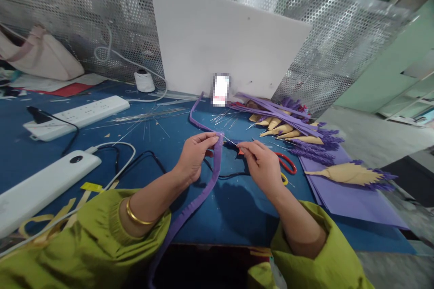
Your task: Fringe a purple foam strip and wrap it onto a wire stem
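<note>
A long purple strip (pixel 210 184) is pinched between the thumb and fingers of my left hand (pixel 198 153). One part of it hangs down past the table's front edge; a narrower part runs back over the table. My right hand (pixel 262 162), a little to the right, pinches a thin wire (pixel 231 141) whose far tip reaches the strip near my left thumb. Whether the tip touches the strip is too small to tell. Scissors with a red handle (pixel 287 163) lie partly hidden behind my right hand.
Purple-and-tan flower bundles (pixel 294 131) and purple sheets (pixel 359 201) lie at the right. Loose wires (pixel 149 116) are scattered behind my hands. At the left are a power strip (pixel 81 115), a white device (pixel 50 185) and cables. A white board (pixel 224 36) stands at the back.
</note>
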A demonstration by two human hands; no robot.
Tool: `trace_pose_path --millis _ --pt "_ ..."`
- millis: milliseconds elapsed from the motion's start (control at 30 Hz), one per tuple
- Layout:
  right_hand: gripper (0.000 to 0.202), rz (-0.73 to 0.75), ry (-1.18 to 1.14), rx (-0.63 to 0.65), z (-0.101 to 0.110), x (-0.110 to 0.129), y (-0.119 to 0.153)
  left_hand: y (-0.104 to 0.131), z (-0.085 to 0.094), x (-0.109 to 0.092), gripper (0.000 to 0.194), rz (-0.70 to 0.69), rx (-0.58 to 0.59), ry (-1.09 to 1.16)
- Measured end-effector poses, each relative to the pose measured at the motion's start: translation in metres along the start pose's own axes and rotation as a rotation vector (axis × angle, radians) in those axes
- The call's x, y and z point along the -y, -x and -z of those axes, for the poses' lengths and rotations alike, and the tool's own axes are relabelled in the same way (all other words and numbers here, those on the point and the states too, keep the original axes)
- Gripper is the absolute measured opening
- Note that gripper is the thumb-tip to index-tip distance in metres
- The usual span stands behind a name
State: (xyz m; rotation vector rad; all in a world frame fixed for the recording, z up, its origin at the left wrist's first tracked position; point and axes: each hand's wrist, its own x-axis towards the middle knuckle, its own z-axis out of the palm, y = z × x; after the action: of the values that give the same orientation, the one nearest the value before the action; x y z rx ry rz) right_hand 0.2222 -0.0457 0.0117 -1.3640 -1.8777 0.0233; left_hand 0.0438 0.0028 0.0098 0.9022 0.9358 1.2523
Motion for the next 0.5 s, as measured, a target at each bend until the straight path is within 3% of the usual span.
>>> trace_pose_path --millis 267,500 --pt "0.026 0.016 0.061 0.047 -0.0012 0.0001 0.0011 0.001 0.0013 -0.0022 0.021 -0.043 0.057 -0.025" --pt "0.028 0.045 0.134 0.066 -0.002 0.0047 0.0023 -0.0008 0.0008 -0.0008 0.014 -0.108 -0.039 -0.13"
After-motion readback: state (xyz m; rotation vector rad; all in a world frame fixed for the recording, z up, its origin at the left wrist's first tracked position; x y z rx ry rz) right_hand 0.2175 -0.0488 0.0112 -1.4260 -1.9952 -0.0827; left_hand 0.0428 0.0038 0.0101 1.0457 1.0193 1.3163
